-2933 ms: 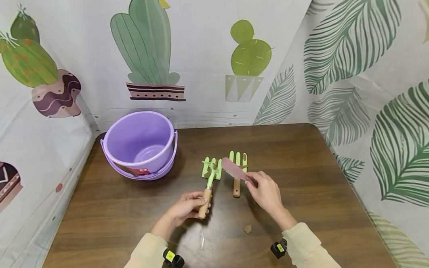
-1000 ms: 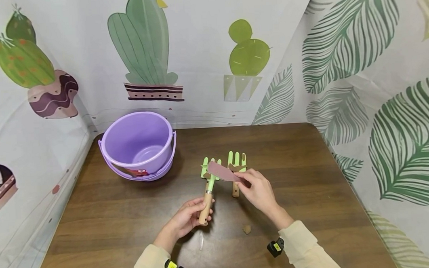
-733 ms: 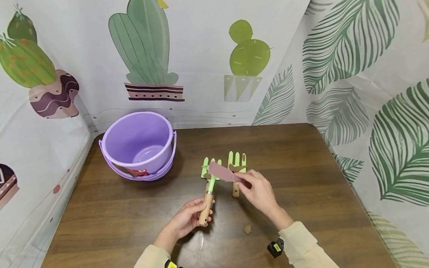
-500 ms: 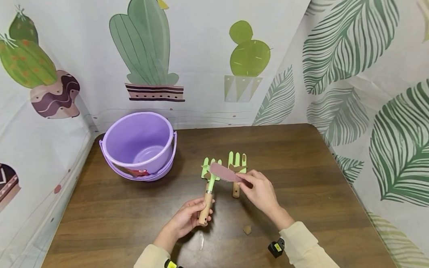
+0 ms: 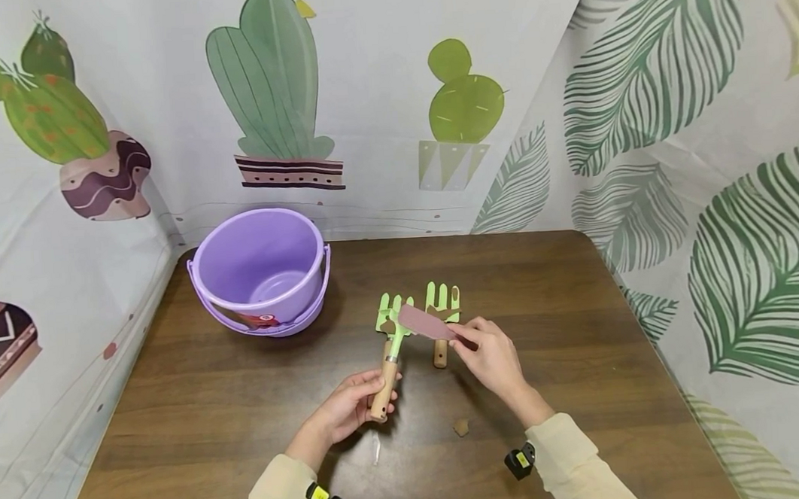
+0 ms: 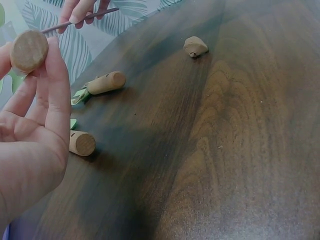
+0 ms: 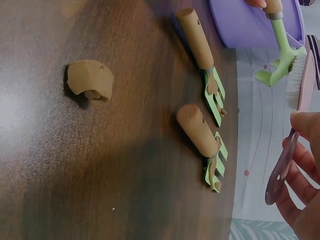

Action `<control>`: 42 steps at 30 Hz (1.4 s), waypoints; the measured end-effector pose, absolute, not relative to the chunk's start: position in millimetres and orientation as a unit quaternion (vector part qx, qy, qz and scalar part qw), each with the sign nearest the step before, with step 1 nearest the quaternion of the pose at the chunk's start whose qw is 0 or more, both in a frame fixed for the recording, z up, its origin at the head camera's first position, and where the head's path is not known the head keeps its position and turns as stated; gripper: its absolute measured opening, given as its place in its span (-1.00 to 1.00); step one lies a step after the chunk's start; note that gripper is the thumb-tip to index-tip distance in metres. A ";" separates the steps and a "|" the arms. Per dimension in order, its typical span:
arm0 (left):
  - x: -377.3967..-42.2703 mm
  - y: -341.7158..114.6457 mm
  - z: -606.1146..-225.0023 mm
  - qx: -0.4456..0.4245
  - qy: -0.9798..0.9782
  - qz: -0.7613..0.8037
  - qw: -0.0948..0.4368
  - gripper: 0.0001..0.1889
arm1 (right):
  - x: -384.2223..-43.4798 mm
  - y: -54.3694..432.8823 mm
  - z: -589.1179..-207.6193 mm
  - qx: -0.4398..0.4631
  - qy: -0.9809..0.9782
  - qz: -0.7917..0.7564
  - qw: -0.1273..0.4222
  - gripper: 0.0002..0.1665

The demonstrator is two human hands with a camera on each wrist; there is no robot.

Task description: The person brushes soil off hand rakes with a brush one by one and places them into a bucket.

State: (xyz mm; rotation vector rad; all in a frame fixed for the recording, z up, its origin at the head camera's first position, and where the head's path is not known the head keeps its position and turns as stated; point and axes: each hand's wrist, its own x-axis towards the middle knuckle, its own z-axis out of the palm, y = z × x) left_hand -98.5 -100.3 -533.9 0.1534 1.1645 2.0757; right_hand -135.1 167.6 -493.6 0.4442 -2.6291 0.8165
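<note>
My left hand (image 5: 347, 407) grips the wooden handle of a small green-tined hand cultivator (image 5: 384, 390), tines pointing away from me, above the table. My right hand (image 5: 489, 358) pinches the handle of a pink brush (image 5: 427, 323), its flat back up in the head view. In the right wrist view the brush's white bristles (image 7: 295, 82) meet the cultivator's green tines (image 7: 283, 45). Below lie two green garden forks with wooden handles, a left one (image 7: 196, 40) and a right one (image 7: 197, 131), both with brown clay-like dirt on their tines. The left fork is partly hidden by the cultivator.
A purple bucket (image 5: 201, 294) with its handle down stands at the back left of the wooden table (image 5: 544, 287). A brown lump (image 5: 461, 427) lies near the front, between my forearms. A printed cloth (image 5: 377, 77) hangs behind the table.
The brush has turned back-up and come over the cultivator's tines, then slid slightly right. My left hand has drawn the cultivator a little toward me. The two forks have stayed put.
</note>
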 end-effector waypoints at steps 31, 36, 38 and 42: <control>-97.3 -103.5 -534.4 0.054 0.478 0.790 0.380 -0.39 | -135.5 180.7 -493.8 0.177 -0.913 0.292 0.225 -0.71; -97.7 -103.0 -535.1 0.051 0.482 0.787 0.382 -0.36 | -135.7 176.8 -489.8 0.181 -0.909 0.301 0.224 -0.72; -97.9 -102.9 -535.5 0.050 0.483 0.785 0.384 -0.36 | -135.2 174.6 -488.4 0.187 -0.908 0.303 0.218 -0.72; -97.9 -102.8 -536.3 0.053 0.483 0.784 0.386 -0.35 | -134.5 170.3 -488.4 0.197 -0.911 0.301 0.203 -0.70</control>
